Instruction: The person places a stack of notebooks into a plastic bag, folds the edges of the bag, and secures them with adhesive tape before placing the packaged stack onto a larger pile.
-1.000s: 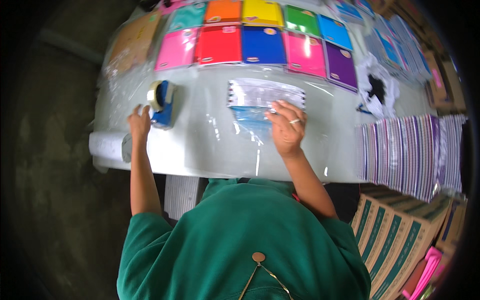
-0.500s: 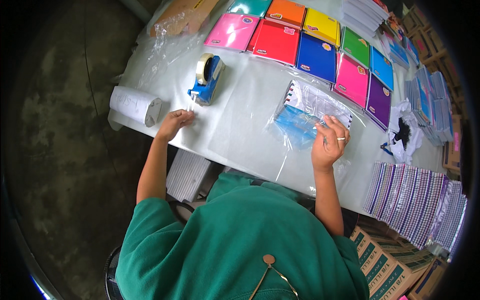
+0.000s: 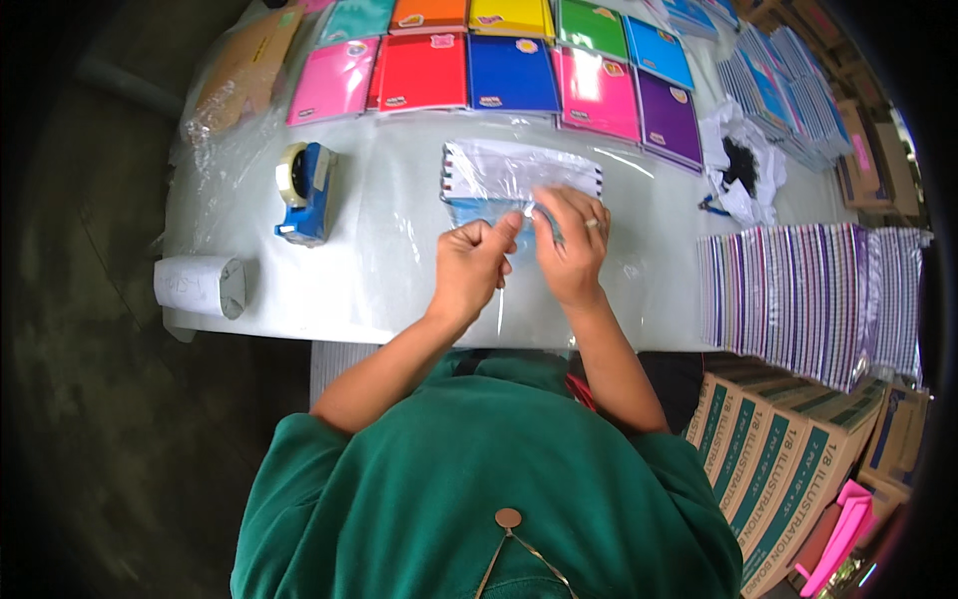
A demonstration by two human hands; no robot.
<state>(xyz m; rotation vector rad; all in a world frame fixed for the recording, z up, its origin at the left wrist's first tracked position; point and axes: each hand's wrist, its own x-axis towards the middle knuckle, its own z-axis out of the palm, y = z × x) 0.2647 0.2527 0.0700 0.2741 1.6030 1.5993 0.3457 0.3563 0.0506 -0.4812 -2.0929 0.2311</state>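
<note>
In front of me lies a clear plastic-wrapped pack (image 3: pixel 524 170), white at its far part and blue at its near part, with dark marks at both side edges. Over its near side my left hand (image 3: pixel 471 265) is closed, thumb and index finger pinched on a small piece of clear tape that barely shows. Close beside it, my right hand (image 3: pixel 574 250), with a ring on one finger, bends its fingers and thumb onto the plastic wrap. The two hands nearly touch, hiding part of the blue area. A blue tape dispenser (image 3: pixel 309 195) with a tape roll stands to the left.
Colourful notebooks (image 3: pixel 514 75) lie in rows along the far side. A rolled white paper bundle (image 3: pixel 200 287) sits at the left edge. Right are a white bag (image 3: pixel 743 160) with dark contents, stacked spiral notebooks (image 3: pixel 783 299) and, lower down, cardboard boxes (image 3: pixel 768 469).
My left hand has moved right from beside the tape dispenser to the wrapped pack. My right hand stays at the pack, its fingers now closer to the left hand. The view has shifted.
</note>
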